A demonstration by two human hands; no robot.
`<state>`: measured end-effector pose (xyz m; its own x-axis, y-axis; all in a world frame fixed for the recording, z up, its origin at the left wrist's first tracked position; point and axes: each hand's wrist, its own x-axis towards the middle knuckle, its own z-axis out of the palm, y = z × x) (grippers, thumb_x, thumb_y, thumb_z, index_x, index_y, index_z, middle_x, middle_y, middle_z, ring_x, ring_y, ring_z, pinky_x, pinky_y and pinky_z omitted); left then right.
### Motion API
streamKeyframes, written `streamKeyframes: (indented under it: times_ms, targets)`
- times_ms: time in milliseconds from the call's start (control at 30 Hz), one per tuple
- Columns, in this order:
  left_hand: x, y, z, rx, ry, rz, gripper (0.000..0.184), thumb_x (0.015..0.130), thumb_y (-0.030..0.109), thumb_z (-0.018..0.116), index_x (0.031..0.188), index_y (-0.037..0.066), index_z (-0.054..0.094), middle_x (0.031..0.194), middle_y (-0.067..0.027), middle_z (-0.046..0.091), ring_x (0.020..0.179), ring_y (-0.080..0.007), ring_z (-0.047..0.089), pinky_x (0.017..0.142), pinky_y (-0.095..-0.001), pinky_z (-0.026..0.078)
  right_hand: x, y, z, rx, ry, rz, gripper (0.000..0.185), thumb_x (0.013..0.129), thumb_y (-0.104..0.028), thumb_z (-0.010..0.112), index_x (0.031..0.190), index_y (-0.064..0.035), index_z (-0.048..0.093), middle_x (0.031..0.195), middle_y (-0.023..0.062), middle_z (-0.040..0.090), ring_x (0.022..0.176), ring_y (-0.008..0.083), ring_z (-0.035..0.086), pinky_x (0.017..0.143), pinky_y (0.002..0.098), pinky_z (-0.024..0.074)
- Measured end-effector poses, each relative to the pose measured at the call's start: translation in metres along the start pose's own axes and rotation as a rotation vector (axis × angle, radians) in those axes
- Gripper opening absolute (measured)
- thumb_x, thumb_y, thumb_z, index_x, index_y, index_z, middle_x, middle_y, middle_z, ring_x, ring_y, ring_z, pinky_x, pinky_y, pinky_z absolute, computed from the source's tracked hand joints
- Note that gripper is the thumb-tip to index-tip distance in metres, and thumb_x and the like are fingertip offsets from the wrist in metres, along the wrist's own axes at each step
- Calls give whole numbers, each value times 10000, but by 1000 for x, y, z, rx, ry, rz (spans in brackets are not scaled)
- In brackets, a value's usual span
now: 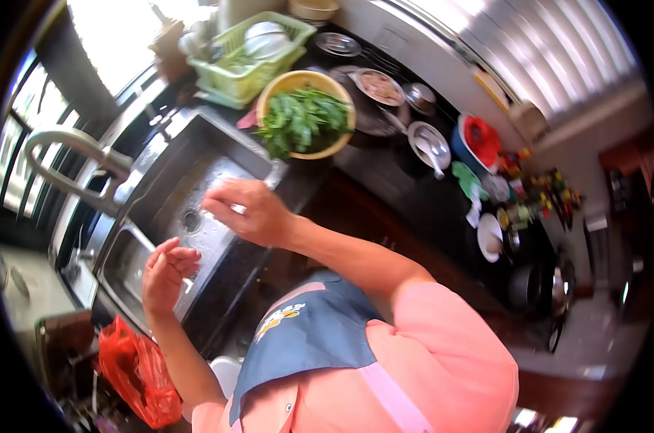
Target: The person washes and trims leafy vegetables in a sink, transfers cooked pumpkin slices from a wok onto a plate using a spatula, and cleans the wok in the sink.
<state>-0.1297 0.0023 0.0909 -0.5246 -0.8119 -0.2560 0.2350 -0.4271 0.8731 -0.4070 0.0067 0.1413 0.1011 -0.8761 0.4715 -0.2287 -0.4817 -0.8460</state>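
Note:
My left hand [169,276] is raised over the near edge of the sink [150,184], its fingers loosely curved and apart, with nothing seen in it. Above the basin, near the drain, my right hand [246,211] has its fingers curled together towards the thumb. Whether anything is between them is too small to tell. The two hands do not touch. Beyond my right hand, a yellow bowl [347,119] full of green leaves [305,115] stands on the dark counter beside the sink.
A curved faucet [74,133] rises at the sink's far left. Behind the bowl is a green dish rack [233,76]. Plates of food [380,88], a white bowl with a spoon [428,141] and bottles [551,198] line the counter. A red plastic bag [136,372] hangs lower left.

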Motion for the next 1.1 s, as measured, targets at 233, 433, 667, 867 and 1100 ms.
streamKeyframes:
  times_ms: [233, 433, 667, 867, 1100]
  targets:
    - [24, -64, 35, 1507, 549, 512, 422, 899, 202, 687, 1272, 16, 618, 1388, -262, 521, 1347, -422, 448, 1157, -509, 322, -129, 71, -7, -536, -84, 9, 331, 822, -261, 715, 1086, -63, 712, 1209, 217, 599, 1200, 365, 534, 1052, 497, 397]
    - [-12, -127, 69, 1541, 535, 502, 370, 911, 159, 686, 1233, -15, 631, 1356, -256, 542, 1239, -421, 542, 1053, -459, 445, -299, 92, -144, -863, 286, 328, 265, 829, -231, 679, 1040, -72, 710, 1156, 163, 619, 1018, 353, 599, 900, 436, 511]
    - [-20, -174, 209, 1506, 325, 486, 301, 912, 122, 676, 1176, -22, 659, 1325, -235, 563, 1218, -401, 562, 1052, -438, 439, -421, 88, -425, -1273, 682, 670, 178, 901, -165, 582, 1008, -66, 683, 1026, 162, 635, 931, 357, 641, 794, 465, 551]
    - [-35, -218, 295, 1549, 169, 473, 289, 891, 90, 700, 1170, 28, 657, 1370, -206, 536, 1192, -401, 585, 987, -446, 500, -473, 133, -566, -1504, 575, 1143, 296, 984, -149, 484, 1238, -24, 571, 1063, 203, 621, 967, 360, 661, 791, 457, 580]
    - [-61, -255, 317, 1551, 195, 351, 264, 879, 98, 711, 1132, 29, 678, 1337, -193, 561, 1162, -375, 609, 970, -427, 510, -497, 161, -515, -1355, 511, 784, 217, 960, -153, 514, 1073, -51, 669, 1024, 180, 603, 962, 360, 619, 805, 451, 551]
